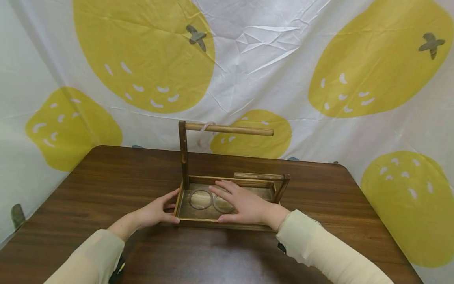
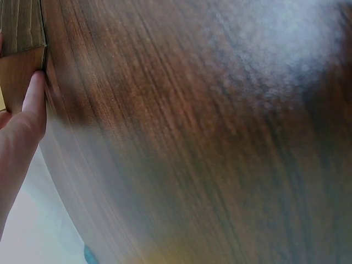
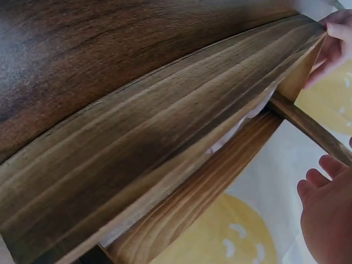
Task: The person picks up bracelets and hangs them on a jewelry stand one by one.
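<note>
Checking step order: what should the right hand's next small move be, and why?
Probably lower the right hand and pinch the half-hidden ring: that hand reaches over the tray and grips nothing. The left hand touches the tray's left end, so it could steady it. The upper bar carries one hanging ring, with room for more.

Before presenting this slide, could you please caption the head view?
Left hand touching, right hand above a wooden tray holding two rings, another on the upper bar.
</note>
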The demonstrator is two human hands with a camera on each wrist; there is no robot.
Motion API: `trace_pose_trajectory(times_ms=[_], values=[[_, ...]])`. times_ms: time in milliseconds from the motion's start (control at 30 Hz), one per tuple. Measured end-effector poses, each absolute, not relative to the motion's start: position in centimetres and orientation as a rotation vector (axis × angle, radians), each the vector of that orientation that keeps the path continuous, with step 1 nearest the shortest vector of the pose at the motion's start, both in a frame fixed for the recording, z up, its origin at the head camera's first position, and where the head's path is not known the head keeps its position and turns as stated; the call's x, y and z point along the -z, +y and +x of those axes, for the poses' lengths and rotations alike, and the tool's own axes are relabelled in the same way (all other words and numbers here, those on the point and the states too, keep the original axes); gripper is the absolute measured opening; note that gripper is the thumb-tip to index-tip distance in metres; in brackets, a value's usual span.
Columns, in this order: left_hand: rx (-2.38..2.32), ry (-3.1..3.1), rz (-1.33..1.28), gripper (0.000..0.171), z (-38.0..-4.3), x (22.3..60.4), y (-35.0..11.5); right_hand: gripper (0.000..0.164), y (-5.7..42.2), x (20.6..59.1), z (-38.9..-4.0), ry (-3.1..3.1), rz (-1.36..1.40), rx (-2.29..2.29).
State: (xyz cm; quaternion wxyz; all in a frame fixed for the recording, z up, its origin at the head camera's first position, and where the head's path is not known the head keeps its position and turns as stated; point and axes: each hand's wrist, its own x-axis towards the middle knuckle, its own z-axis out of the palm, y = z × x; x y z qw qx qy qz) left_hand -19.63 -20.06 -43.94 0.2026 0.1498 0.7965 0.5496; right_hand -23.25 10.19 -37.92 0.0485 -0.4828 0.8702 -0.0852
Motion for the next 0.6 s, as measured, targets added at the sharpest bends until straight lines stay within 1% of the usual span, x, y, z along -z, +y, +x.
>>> trace_pose_trajectory(times_ms=[233,433,600], values=[[-1.539,2.220,0.420,0.104,-19.6,43.9,-20.1,0.083,10.4,38.6,-23.5,2.660,-1.362,0.312],[-1.535,2.215,0.410,0.104,-19.6,44.0,-20.1,0.081,10.5,39.2,-24.0,2.669,-1.337,0.344],[-1.527,2.234,0.411,0.103,-19.6,43.9,-20.1,0.082,10.7,39.6,-24.4,2.678,-1.286,0.329]])
